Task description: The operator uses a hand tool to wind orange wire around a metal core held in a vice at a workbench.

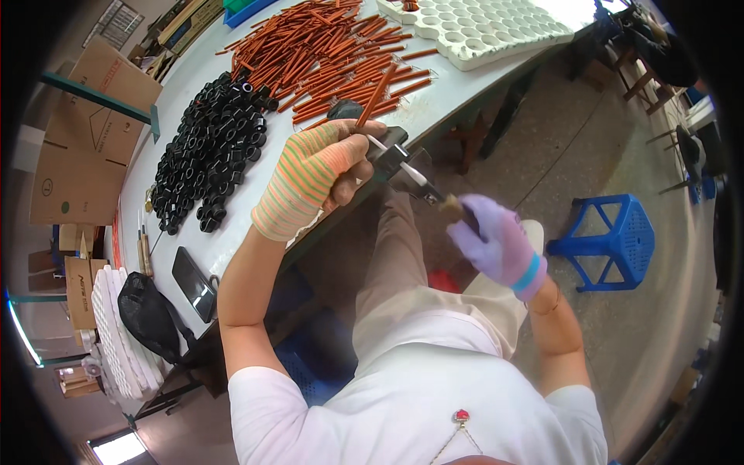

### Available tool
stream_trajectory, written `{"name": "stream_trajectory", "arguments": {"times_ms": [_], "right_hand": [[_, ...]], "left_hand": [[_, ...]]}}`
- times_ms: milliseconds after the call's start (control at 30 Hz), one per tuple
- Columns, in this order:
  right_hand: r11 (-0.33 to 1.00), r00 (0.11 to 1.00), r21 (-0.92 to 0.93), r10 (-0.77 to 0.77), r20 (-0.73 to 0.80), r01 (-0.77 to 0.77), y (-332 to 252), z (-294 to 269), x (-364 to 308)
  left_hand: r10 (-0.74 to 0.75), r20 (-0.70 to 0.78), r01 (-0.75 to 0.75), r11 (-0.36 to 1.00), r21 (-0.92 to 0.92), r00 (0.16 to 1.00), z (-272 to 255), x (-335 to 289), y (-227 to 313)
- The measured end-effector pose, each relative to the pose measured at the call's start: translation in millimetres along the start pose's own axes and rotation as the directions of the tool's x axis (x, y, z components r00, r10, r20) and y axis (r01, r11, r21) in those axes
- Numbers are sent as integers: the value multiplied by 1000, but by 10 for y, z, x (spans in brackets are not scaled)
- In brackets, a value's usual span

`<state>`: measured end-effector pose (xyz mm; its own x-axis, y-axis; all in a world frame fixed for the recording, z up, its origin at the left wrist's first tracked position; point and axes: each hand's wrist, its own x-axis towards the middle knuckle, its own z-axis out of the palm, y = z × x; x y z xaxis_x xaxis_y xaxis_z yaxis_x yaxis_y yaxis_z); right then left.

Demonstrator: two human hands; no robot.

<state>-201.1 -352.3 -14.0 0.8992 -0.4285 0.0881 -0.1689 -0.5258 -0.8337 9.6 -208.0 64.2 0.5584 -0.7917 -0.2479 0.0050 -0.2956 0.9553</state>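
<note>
A big brown box (pixel 81 147) is on the left of the room, by a pale table (pixel 229 244). One black bag (pixel 151 318) and one phone (pixel 192 283) lie at the table's left end. Next comes a heap of black rings (pixel 209 151), then orange sticks (pixel 310 46), both too many to count. The left hand (pixel 310 167), in a striped glove, is curled and holds one orange stick (pixel 378 94), pointing up, beside a black tool (pixel 391 157) at the table's edge. One white tray (pixel 480 31) has round holes. The right hand (pixel 496 236), in a purple glove, grips one tan-ended thing (pixel 449 207) I can't make out. One blue stool (pixel 620 240) stands on the grey floor (pixel 550 155)
</note>
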Motion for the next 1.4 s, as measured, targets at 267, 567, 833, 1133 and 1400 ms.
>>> {"name": "stream_trajectory", "arguments": {"times_ms": [267, 567, 833, 1133, 1400], "right_hand": [[944, 975, -290, -196, -106, 158, 160, 28, -42], [999, 994, 46, 21, -110, -16, 238, 284, -811], [755, 757, 162, 566, 327, -635, 195, -128, -1718], [797, 920, 481, 232, 316, -366, 78, 315, -516], [986, 992, 127, 94, 81, -104, 278, 90, -94]], "left_hand": [[-9, -72, 9, 1000, -7, 997, 62, -8, -7], [723, -136, -502, 589, 633, 677, 351, -93, -743], [965, -152, -513, 243, 823, 213, 511, 245, -857], [975, 1, -657, 148, 739, 221, 144, 289, -802], [746, -385, -724, 648, 235, 543, 179, 540, -638]]}}
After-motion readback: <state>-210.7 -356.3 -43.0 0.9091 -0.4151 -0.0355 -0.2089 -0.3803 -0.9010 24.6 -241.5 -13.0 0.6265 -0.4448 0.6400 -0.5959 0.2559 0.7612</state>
